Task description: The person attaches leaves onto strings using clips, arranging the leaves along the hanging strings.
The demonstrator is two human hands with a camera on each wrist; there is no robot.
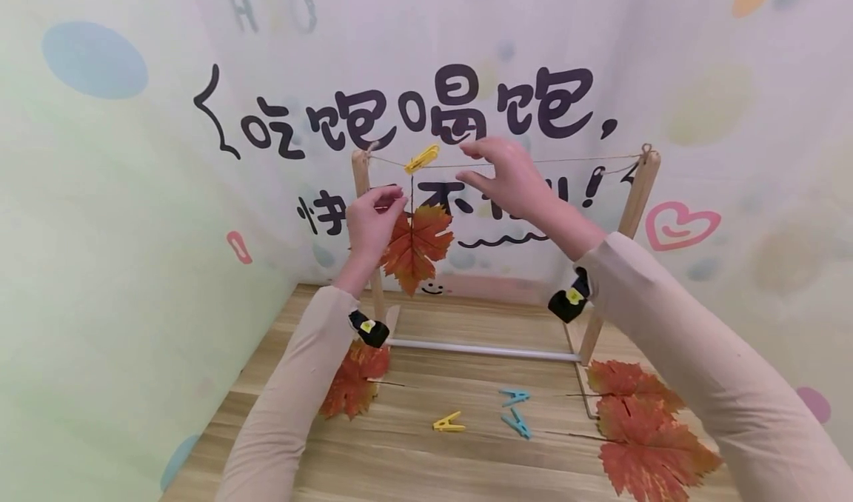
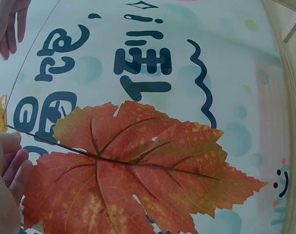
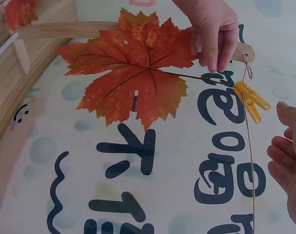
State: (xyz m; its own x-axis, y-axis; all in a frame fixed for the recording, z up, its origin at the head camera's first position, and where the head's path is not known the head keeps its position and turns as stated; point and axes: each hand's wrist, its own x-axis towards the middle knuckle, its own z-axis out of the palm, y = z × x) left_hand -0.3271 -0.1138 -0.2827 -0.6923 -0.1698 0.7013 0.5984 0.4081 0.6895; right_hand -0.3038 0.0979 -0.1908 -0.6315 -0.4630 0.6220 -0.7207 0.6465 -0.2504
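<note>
A red-orange maple leaf [image 1: 415, 246] hangs by its dark stem from a yellow clothespin [image 1: 423, 159], which is clipped on a thin string [image 1: 466, 166]. In the right wrist view the clothespin [image 3: 251, 100] bites the stem's tip at the string. My left hand [image 1: 375, 221] is beside the stem below the clothespin, its fingers loosely bent with nothing in them. To the right of the clothespin, my right hand [image 1: 509, 176] hovers by the string, thumb and fingers apart. Both hands also show at the edges of the left wrist view.
Wooden posts [image 1: 641, 191] hold up the string, joined low down by a white rod [image 1: 480, 350]. On the wooden table [image 1: 426, 465] lie a yellow clothespin [image 1: 449, 423], two blue clothespins [image 1: 516, 423], a leaf [image 1: 352, 383] at left and overlapping leaves [image 1: 649, 443] at right. A printed curtain hangs behind.
</note>
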